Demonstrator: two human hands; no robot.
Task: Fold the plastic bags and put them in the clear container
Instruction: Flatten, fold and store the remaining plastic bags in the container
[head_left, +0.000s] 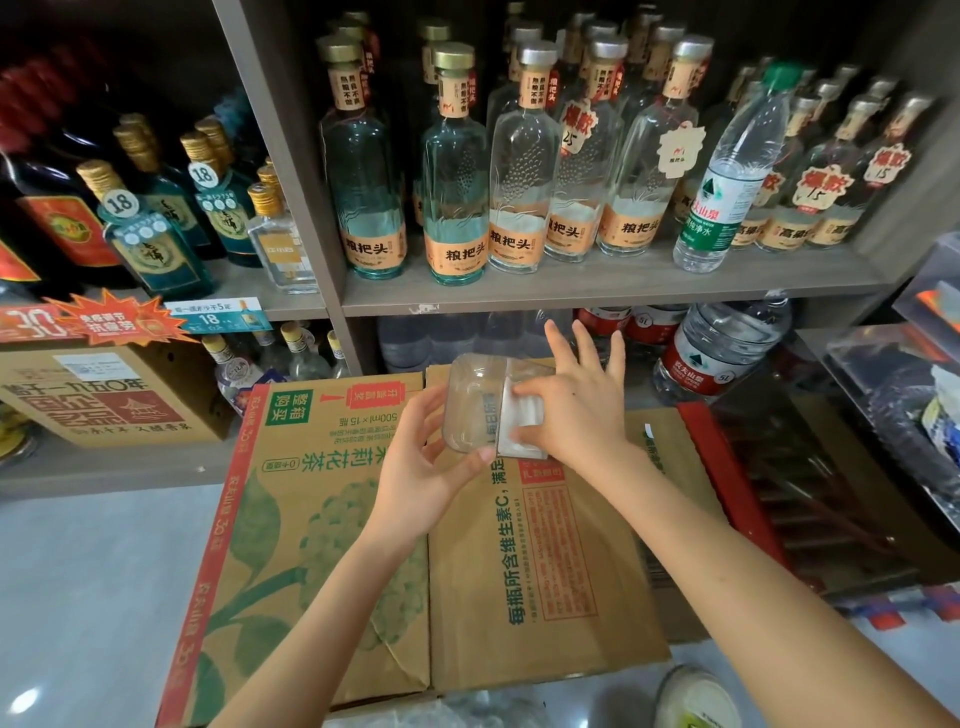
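Clear container (475, 405): held in the air above two cardboard boxes (311, 519), tipped onto its side, rounded base to the left, mouth to the right. Left hand (421, 467): cupped round the base end of the clear container, thumb along the lower edge, fingers curled behind the far wall, firm hold. Right hand (576, 410): at the mouth of the clear container, thumb and forefinger closed on a folded plastic bag (522, 426), the remaining three fingers spread straight and pointing up, holding nothing. Folded plastic bag: white, compact, flat, set across the mouth of the clear container and touching its rim; depth of entry cannot be told. Cardboard boxes: side by side, touching, printed in green and red, lying directly below both hands and serving in place of a table. Shelf (597, 286): behind the boxes, carrying upright glass liquor bottles (457, 171) with orange labels and one plastic water bottle (727, 182) with a green cap, leaning left. Large water jugs (722, 353): on the level below the shelf, behind the right hand. Pale floor (104, 597): to the left of the boxes.
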